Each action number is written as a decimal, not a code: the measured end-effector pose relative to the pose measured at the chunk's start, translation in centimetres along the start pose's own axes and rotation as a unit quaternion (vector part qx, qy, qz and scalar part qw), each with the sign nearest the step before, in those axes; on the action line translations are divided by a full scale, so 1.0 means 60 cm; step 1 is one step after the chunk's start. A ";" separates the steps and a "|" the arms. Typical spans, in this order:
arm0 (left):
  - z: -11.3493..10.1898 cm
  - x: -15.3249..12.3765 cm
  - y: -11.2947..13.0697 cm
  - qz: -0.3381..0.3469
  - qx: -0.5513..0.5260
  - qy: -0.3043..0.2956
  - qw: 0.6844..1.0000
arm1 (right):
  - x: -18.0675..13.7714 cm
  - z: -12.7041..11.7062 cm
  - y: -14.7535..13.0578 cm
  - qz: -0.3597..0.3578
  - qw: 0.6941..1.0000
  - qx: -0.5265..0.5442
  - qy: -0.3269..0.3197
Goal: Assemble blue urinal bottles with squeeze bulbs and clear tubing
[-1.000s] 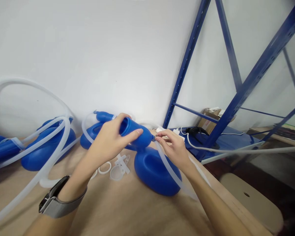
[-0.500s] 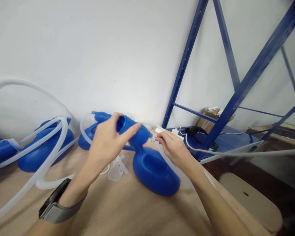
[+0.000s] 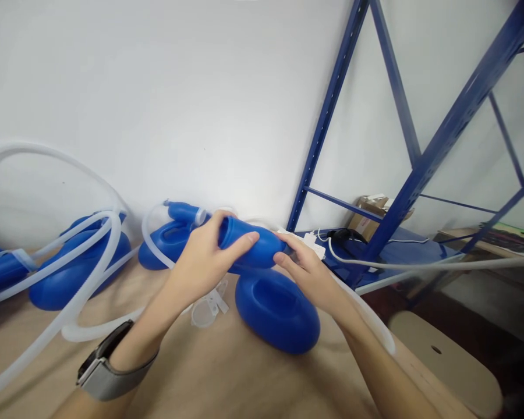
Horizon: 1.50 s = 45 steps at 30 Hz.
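My left hand [image 3: 205,259] is wrapped round the wide open end of a blue plastic tube piece [image 3: 255,249], held level above the table. My right hand [image 3: 305,267] pinches at the narrow right end of that piece, where a translucent white hose [image 3: 367,317] joins it and runs down past my right forearm. Right below the held piece lies a blue rounded bulb [image 3: 277,311] on the wooden table [image 3: 227,378]. A grey watch sits on my left wrist.
More blue bulbs [image 3: 78,270] and looping white hoses [image 3: 87,279] lie to the left along the white wall. Small clear plastic rings and clips [image 3: 207,305] rest behind my left hand. A blue metal rack [image 3: 402,192] with cables and a box stands right; a beige stool [image 3: 445,355] is below.
The blue tube piece has tilted from pointing down-right to lying level. My right hand has closed in on its narrow end, and the hose has shifted right.
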<state>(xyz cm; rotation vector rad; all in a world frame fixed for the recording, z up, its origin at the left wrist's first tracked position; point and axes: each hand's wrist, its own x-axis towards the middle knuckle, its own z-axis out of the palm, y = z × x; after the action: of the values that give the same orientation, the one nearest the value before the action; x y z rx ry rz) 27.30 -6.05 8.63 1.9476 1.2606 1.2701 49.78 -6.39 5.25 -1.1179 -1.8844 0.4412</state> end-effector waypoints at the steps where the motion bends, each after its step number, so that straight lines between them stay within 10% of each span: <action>1: 0.003 0.003 -0.004 -0.003 -0.014 -0.003 1.000 | 0.004 0.000 0.006 0.012 0.999 0.031 -0.008; 8: 0.023 0.010 -0.018 0.025 -0.045 0.015 0.999 | 0.016 -0.015 0.026 0.032 0.985 0.169 -0.014; 16: 0.040 -0.009 -0.001 0.071 -0.028 0.074 0.994 | 0.017 -0.040 0.031 0.039 0.999 0.018 0.014; 22: -0.048 -0.029 0.027 0.093 -0.016 0.269 0.958 | 0.029 -0.071 0.075 0.074 0.983 -0.144 0.085; 29: -0.085 -0.049 -0.033 -0.088 0.073 -0.041 0.993 | 0.047 -0.009 0.145 0.141 0.952 -0.270 0.018; 34: -0.062 -0.113 -0.121 -0.184 0.006 -0.055 0.981 | 0.051 0.028 0.200 0.173 0.932 -0.313 -0.065; 39: -0.085 -0.163 -0.199 -0.283 -0.016 -0.145 0.948 | 0.041 0.034 0.102 0.036 0.977 -0.181 -0.103; 45: -0.103 -0.172 -0.251 -0.165 0.147 -0.151 0.964 | 0.137 0.123 -0.017 -0.008 0.956 -0.250 -0.156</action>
<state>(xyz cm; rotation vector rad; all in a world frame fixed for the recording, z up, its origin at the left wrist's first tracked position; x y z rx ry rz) 13.85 -8.90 -4.90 1.9264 1.5934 0.6229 41.42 0.88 6.02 -1.4195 -2.3643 0.1325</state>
